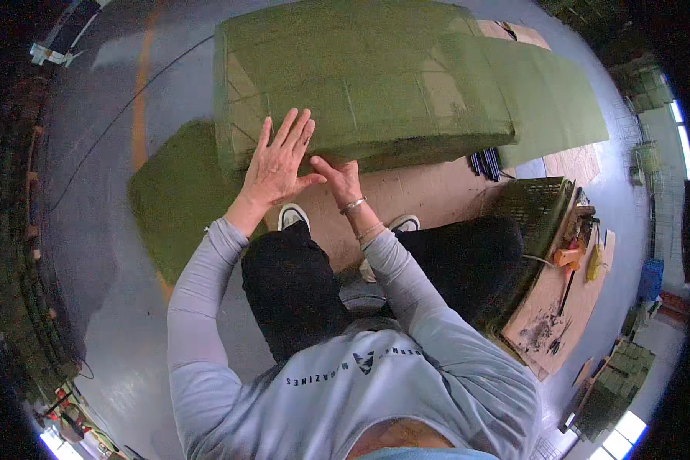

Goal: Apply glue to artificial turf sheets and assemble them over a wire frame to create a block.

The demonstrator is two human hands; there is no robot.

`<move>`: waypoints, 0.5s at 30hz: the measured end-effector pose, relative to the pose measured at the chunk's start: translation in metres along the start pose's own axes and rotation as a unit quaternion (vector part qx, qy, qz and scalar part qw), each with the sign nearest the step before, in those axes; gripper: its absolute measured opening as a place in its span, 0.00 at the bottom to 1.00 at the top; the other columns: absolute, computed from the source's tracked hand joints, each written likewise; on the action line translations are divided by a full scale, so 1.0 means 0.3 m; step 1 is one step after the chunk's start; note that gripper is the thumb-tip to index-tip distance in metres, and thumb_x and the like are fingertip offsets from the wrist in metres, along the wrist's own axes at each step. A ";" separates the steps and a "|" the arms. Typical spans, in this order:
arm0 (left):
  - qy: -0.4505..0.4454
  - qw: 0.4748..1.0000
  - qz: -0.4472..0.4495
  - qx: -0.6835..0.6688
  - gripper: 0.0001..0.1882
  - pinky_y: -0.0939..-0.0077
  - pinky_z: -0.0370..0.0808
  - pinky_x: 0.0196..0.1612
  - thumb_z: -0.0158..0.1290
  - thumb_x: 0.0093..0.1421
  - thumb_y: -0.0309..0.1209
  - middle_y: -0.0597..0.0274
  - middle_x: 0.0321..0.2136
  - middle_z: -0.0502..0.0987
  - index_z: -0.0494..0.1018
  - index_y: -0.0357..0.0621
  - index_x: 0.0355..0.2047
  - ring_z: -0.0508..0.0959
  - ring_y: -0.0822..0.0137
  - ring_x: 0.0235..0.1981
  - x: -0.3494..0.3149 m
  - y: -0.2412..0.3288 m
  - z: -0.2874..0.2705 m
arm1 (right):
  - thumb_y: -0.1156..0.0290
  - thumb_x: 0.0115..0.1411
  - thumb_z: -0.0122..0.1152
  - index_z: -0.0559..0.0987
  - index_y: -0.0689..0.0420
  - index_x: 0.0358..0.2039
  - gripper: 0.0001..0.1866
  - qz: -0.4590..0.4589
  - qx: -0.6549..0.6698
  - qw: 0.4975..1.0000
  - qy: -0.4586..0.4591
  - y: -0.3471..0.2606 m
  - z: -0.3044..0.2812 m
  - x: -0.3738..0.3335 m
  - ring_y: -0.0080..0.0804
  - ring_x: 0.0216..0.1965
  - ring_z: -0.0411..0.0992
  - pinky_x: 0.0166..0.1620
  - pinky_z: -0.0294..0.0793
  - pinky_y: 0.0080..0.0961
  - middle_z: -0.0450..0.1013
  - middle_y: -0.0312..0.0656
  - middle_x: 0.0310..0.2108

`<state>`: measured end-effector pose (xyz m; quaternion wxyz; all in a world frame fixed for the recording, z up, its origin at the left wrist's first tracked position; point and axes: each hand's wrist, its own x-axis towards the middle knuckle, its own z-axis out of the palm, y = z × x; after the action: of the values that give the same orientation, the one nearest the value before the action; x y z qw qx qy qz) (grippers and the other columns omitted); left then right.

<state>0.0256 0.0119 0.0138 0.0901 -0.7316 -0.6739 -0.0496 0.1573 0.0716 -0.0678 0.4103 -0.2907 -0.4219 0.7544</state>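
Nearest us, at 6 o'clock, a strip of light blue fabric [429,454] edges in just below our pale grey long-sleeved shirt [445,376], which bears dark print across the chest; beyond it we see our black trousers [291,287], knees apart, and white sneakers [294,218] near the centre. The green mesh cover [345,77] fills 12 o'clock, drawn over a boxy frame whose ribs show through, its dark front edge toward us. Our left hand [280,163], toward 11 o'clock, has its fingers straight and spread, holding nothing, the tips overlapping the mesh in view; whether they touch it we cannot say. Our right hand [343,182], at 12 o'clock, wears a bracelet [353,205] at its wrist and reaches to the front edge, thumb raised just beside the left thumb; its other fingers are hidden, so we cannot judge whether they grasp anything. At 9 o'clock a darker green mesh piece [178,207] lies on the grey floor [115,337]. Dark tubes [484,164] lie at 2 o'clock, and at 4 o'clock a wooden board [533,314] bears an orange-handled tool [567,258], a yellow-handled tool [595,263] and scattered black bits [540,334].
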 end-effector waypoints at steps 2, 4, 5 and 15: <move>0.008 1.000 0.001 0.000 0.54 0.46 0.43 0.65 0.35 0.50 0.70 0.58 0.66 0.47 0.49 0.39 0.64 0.46 0.58 0.67 0.004 0.011 0.003 | 0.69 0.53 0.67 0.79 0.62 0.28 0.09 -0.003 -0.011 1.000 0.002 0.027 -0.017 0.015 0.18 0.27 0.67 0.30 0.68 0.19 0.74 0.30 0.26; 0.020 0.999 -0.025 0.043 0.54 0.47 0.40 0.66 0.34 0.50 0.71 0.57 0.67 0.46 0.47 0.39 0.65 0.45 0.59 0.68 0.007 0.027 0.009 | 0.68 0.52 0.68 0.78 0.62 0.26 0.10 -0.007 -0.019 1.000 0.003 0.059 -0.040 0.033 0.18 0.25 0.66 0.29 0.67 0.19 0.73 0.30 0.24; 0.020 0.999 -0.023 0.043 0.54 0.47 0.40 0.66 0.34 0.50 0.71 0.57 0.67 0.46 0.47 0.39 0.65 0.45 0.59 0.68 0.006 0.031 0.022 | 0.68 0.52 0.67 0.78 0.62 0.24 0.10 -0.002 -0.034 0.999 0.003 0.078 -0.053 0.044 0.18 0.24 0.66 0.28 0.66 0.20 0.73 0.30 0.23; 0.056 0.997 -0.049 -0.021 0.56 0.54 0.39 0.67 0.36 0.50 0.69 0.50 0.67 0.43 0.42 0.35 0.65 0.43 0.57 0.68 0.064 0.067 0.050 | 0.78 0.57 0.58 0.77 0.65 0.41 0.11 0.051 -0.061 0.995 -0.060 0.156 -0.115 0.073 0.23 0.40 0.71 0.40 0.74 0.24 0.75 0.37 0.39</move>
<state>0.0465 0.0320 0.0016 0.1097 -0.6954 -0.7017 -0.1094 0.1561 0.0899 -0.1271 0.3261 -0.2905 -0.4758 0.7634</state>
